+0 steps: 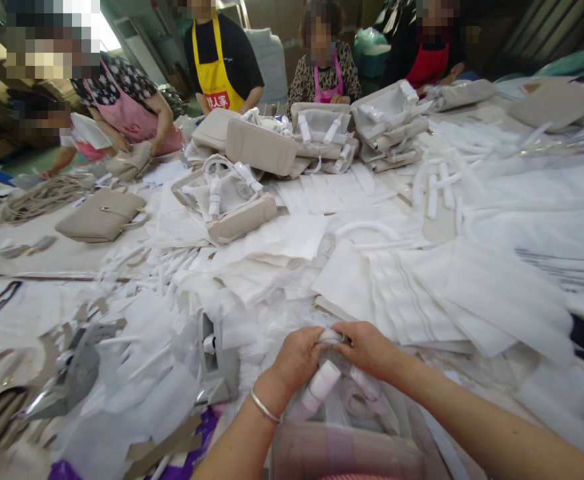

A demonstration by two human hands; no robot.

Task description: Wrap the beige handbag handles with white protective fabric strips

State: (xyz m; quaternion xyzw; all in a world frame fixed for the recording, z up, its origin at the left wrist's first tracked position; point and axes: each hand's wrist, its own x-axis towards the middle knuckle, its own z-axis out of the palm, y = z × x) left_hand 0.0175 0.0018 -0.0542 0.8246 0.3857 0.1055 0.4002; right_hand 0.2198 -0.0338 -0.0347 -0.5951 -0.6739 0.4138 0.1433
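At the near edge of the table, a beige handbag stands close to my body, with white wrapping around the lower parts of its handle. My left hand, with a silver bangle at the wrist, is closed on the left side of the pale handle top. My right hand pinches that handle from the right. The fingertips of both hands nearly meet, and partly hide what they grip. Left of my left hand stands a grey tape dispenser.
Stacks of white sheets spread to the right. Wrapped beige bags are piled mid-table, and an unwrapped bag lies to the left. Another tape dispenser sits among loose wrapping at left. Several people in aprons work across the table.
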